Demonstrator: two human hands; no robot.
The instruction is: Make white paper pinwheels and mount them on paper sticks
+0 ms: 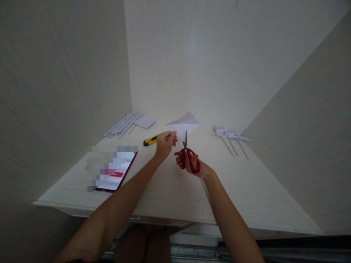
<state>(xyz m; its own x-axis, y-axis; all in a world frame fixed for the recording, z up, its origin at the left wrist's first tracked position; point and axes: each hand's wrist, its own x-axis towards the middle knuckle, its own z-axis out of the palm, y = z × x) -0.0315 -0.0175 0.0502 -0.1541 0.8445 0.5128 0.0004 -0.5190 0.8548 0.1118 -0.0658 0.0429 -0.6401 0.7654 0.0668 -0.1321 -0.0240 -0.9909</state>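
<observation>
Red-handled scissors [189, 157] with grey blades are seen against a white paper sheet [184, 126]. A yellow and black utility knife [151, 140] is laid on the pale, wood-grained table [246, 190]. White paper strips [123, 124] are shown.

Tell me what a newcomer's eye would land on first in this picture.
The red-handled scissors in the right hand stand out at the centre, blades pointing up into a folded white paper that the left hand pinches at its edge. Next come the yellow utility knife lying just left of the hands, and the small paper pinwheels grouped on the table at the right.
</observation>
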